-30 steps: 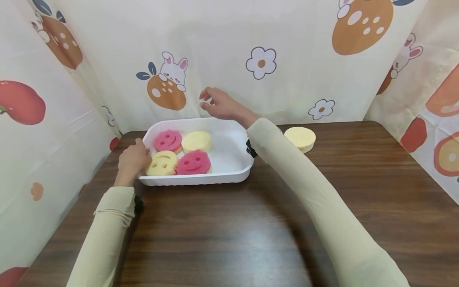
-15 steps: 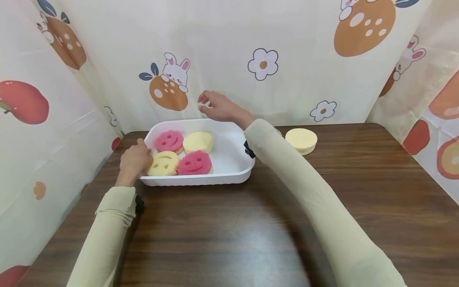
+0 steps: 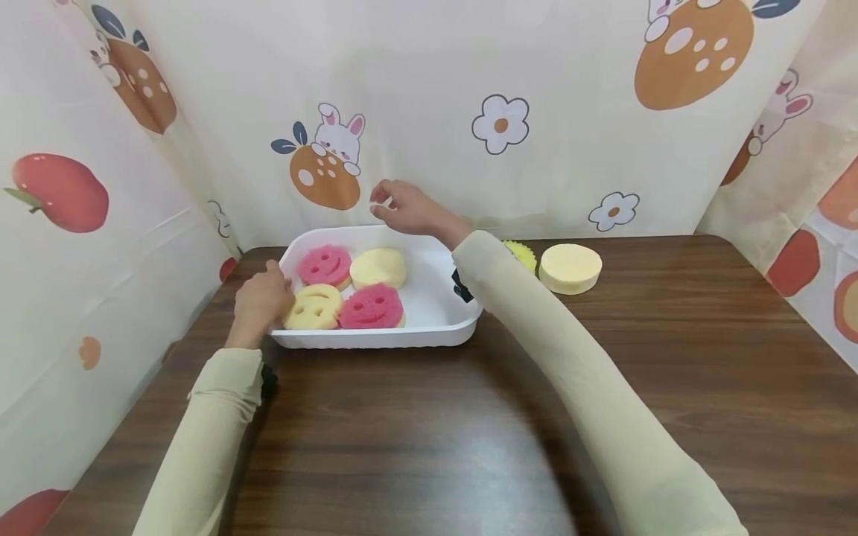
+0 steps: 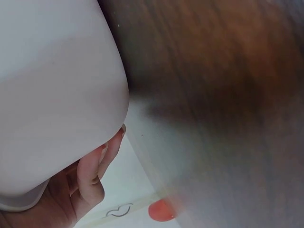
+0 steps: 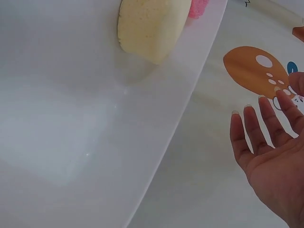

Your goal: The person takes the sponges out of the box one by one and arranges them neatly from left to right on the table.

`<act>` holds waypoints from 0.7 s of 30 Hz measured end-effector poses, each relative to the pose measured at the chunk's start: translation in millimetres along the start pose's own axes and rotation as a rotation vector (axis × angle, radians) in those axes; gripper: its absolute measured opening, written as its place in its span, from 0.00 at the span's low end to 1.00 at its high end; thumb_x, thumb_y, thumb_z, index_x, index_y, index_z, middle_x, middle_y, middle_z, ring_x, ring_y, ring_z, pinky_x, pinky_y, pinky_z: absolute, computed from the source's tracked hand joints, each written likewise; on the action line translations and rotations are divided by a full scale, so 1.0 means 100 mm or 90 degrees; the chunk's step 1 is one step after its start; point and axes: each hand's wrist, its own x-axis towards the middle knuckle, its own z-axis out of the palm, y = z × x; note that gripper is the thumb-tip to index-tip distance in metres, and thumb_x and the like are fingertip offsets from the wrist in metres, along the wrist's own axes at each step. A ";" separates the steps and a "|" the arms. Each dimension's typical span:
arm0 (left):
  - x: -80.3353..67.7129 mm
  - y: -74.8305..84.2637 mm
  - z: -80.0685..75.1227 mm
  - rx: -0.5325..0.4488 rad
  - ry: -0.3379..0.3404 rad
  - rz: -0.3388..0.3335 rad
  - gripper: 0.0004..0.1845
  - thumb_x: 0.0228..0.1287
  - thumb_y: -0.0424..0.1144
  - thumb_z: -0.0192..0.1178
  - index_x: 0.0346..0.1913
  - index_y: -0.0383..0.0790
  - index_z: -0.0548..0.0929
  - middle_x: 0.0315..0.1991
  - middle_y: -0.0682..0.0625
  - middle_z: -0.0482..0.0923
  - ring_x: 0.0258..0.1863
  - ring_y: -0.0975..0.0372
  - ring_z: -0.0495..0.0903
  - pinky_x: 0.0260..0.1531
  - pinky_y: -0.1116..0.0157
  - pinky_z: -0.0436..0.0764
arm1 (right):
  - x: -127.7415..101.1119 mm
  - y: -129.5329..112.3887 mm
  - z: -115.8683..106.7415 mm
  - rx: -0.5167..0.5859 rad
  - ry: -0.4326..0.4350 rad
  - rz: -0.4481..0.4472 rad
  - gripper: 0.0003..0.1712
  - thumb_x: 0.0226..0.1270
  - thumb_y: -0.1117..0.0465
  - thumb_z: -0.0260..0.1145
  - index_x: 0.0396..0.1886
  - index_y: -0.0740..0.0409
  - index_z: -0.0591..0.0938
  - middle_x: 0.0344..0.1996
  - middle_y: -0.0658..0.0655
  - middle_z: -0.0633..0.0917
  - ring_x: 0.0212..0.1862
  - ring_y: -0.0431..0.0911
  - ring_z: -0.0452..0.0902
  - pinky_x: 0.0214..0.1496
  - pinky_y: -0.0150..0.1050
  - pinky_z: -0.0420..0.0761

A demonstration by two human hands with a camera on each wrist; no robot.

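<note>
- Our left hand [image 3: 260, 301] grips the white tray [image 3: 429, 331] at its 9 o'clock rim, fingers curled under the lip as the left wrist view [image 4: 90, 175] shows.
- Our right hand [image 3: 409, 208] hangs over the tray's 12 o'clock edge, released and holding nothing, its fingers [image 5: 251, 137] spread and relaxed in front of the printed curtain [image 3: 429, 82].
- Inside the tray, crowded toward 9 o'clock, lie four round sponges: a pink smiley sponge [image 3: 325, 264] and a plain yellow sponge [image 3: 378, 267] at the back, a yellow smiley sponge [image 3: 313, 307] and a second pink smiley sponge [image 3: 372, 305] at the front.
- Since a second ago the hands have barely moved relative to the tray; the view has shifted a little, so a bright yellow frilled sponge [image 3: 523, 253] now peeks out behind our right sleeve.
- On the surface [image 3: 670, 357] at the tray's 3 o'clock, a pale round sponge [image 3: 570, 267] lies apart from it.
- We judge the right hand to be free between sponges, with the tray's 3 o'clock half open.
</note>
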 end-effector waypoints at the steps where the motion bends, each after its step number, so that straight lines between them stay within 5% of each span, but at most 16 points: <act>1: 0.01 0.00 0.00 0.000 -0.001 -0.001 0.27 0.76 0.43 0.41 0.63 0.20 0.58 0.44 0.24 0.76 0.44 0.34 0.79 0.44 0.38 0.77 | 0.00 0.00 0.02 -0.001 -0.004 0.002 0.22 0.76 0.48 0.54 0.63 0.51 0.72 0.63 0.53 0.76 0.63 0.47 0.72 0.65 0.42 0.76; 21: -0.01 0.01 0.02 0.003 -0.001 -0.005 0.26 0.76 0.43 0.42 0.63 0.20 0.59 0.42 0.25 0.76 0.42 0.35 0.79 0.42 0.39 0.79 | 0.04 0.11 0.33 -0.032 -0.040 -0.003 0.21 0.76 0.50 0.56 0.62 0.52 0.72 0.62 0.55 0.75 0.65 0.48 0.70 0.68 0.44 0.73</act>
